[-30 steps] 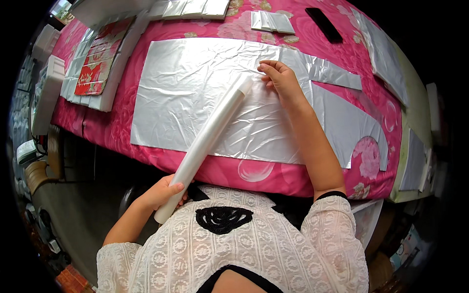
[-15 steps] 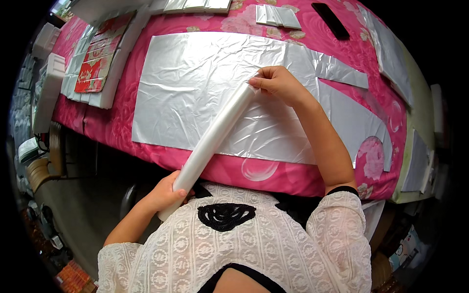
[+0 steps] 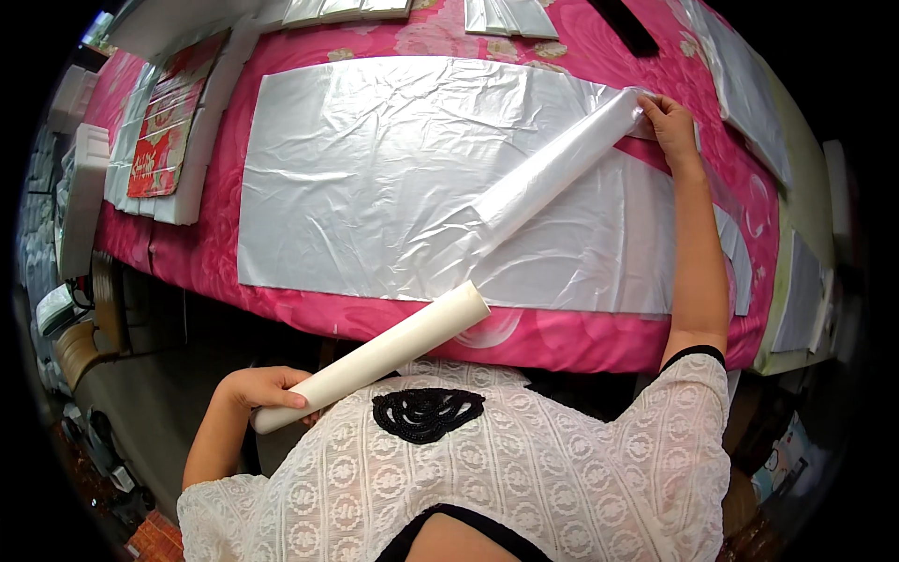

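My left hand (image 3: 262, 386) is wrapped around the lower end of a smooth cream-coloured tube (image 3: 384, 348), held slanting in front of my shirt. Its open upper end points toward the table. Farther right, my right hand (image 3: 670, 129) pinches the far end of a clear plastic film sleeve (image 3: 562, 169), which keeps a rolled, tubular shape. The sleeve's near end is apart from the tube and droops over the silvery plastic sheets (image 3: 328, 169). These lie wrinkled and spread out across the table.
A pink flowered cloth (image 3: 234, 187) covers the table. A red patterned packet (image 3: 173, 131) rests on white stacks at the left. White folded packs (image 3: 510, 17) and a dark flat object (image 3: 626, 23) lie at the far side. More plastic sheets (image 3: 735, 84) are at the right.
My right hand has moved right and away, drawing the film sleeve off the tube. My left hand has shifted left and nearer with the tube, whose bare cream surface now shows.
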Action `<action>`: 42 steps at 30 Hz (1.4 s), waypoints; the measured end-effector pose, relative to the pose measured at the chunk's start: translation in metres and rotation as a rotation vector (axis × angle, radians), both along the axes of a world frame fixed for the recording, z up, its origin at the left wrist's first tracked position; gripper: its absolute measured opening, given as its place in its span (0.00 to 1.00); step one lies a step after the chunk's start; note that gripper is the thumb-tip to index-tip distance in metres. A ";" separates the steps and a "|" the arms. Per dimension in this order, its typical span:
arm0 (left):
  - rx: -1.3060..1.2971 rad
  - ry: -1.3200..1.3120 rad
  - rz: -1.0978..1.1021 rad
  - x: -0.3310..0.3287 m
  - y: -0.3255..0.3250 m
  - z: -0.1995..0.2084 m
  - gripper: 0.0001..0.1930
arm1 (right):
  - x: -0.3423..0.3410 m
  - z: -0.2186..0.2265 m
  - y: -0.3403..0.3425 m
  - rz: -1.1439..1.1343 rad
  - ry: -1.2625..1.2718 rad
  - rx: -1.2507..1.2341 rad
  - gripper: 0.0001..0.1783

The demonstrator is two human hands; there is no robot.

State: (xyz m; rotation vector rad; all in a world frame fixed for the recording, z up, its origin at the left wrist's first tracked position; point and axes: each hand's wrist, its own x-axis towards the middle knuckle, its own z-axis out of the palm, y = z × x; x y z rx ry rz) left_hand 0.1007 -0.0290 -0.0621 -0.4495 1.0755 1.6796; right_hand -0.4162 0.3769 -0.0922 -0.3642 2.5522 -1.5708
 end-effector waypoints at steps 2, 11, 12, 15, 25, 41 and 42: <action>-0.024 0.108 -0.129 -0.041 0.004 0.017 0.26 | 0.010 -0.001 -0.020 0.055 -0.015 -0.066 0.11; -1.194 1.388 -0.472 -0.196 0.066 0.044 0.24 | 0.071 0.013 -0.129 0.427 -0.127 -0.001 0.11; -1.251 1.591 -0.385 -0.199 0.070 0.033 0.24 | 0.071 0.014 -0.132 0.445 -0.123 0.017 0.11; -0.989 2.076 -0.298 -0.198 0.085 0.016 0.24 | 0.071 0.017 -0.143 0.495 -0.131 0.060 0.12; -0.833 1.775 -0.736 -0.161 0.121 -0.025 0.48 | 0.076 0.027 -0.148 0.307 -0.117 -0.015 0.27; -1.086 1.681 -0.752 -0.135 0.153 -0.021 0.43 | 0.183 0.033 -0.129 0.686 0.554 0.381 0.27; -1.098 1.683 -0.747 -0.135 0.153 -0.022 0.43 | 0.167 0.029 -0.135 0.656 0.579 0.373 0.26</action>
